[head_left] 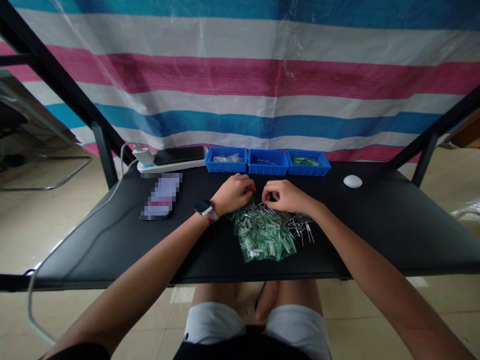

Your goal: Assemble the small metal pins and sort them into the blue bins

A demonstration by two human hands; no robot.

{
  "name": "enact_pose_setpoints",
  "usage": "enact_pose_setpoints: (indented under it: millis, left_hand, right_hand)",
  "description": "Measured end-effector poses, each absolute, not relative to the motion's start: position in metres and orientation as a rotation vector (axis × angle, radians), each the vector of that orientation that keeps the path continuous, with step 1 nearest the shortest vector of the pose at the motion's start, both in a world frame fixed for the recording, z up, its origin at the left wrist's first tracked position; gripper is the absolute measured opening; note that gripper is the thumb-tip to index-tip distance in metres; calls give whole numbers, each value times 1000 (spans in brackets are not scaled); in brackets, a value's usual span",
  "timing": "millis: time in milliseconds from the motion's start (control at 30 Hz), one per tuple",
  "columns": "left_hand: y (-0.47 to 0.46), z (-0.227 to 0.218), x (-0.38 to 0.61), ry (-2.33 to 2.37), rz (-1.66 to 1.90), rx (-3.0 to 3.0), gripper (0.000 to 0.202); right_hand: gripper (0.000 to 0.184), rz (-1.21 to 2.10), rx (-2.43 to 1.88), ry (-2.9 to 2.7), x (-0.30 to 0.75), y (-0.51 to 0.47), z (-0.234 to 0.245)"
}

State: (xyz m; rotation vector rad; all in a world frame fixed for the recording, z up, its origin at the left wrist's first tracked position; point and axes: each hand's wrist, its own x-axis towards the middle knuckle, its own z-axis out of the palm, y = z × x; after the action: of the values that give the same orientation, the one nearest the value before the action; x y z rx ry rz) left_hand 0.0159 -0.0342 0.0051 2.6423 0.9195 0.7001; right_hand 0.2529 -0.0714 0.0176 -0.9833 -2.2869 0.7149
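My left hand (233,194), with a watch (203,206) on its wrist, is closed at the far left edge of a pile. A bit of green plastic shows between its fingers, apparently a small green bag. Just to the right, my right hand (285,196) is closed with thumb and forefinger curled together; what they hold, if anything, is too small to make out. Below the hands lie several small green plastic bags (264,237) with pale and metal pieces inside. Loose silvery metal pins (300,228) are scattered beside and behind these bags.
Along the back of the black table (131,250) stand blue bins: one with clear bags (226,167), one with metal pins (267,170), one with green bags (308,171). A power strip (176,162), dark phone (178,155), pixelated phone-shaped object (161,196) and white mouse (352,181) lie around.
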Motion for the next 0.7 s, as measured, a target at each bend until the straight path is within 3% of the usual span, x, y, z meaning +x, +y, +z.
enact_pose_setpoints:
  millis: [167,333,467,700]
  left_hand:
    - [-39,12,18,914,774,2575,21]
    - [-43,18,21,850,819,2412,33]
    - [-46,18,23,838,906,2270,27]
    - [-47,19,25,854,1083,2145,18]
  right_hand:
    - [2,837,-1059,-2065,264,-63,15]
    - [8,842,-1082,-1895,267,-59,13]
    - [11,827,-1054,-1829,265,-60,14]
    - [33,1164,-1082,-1567,261,-58,16]
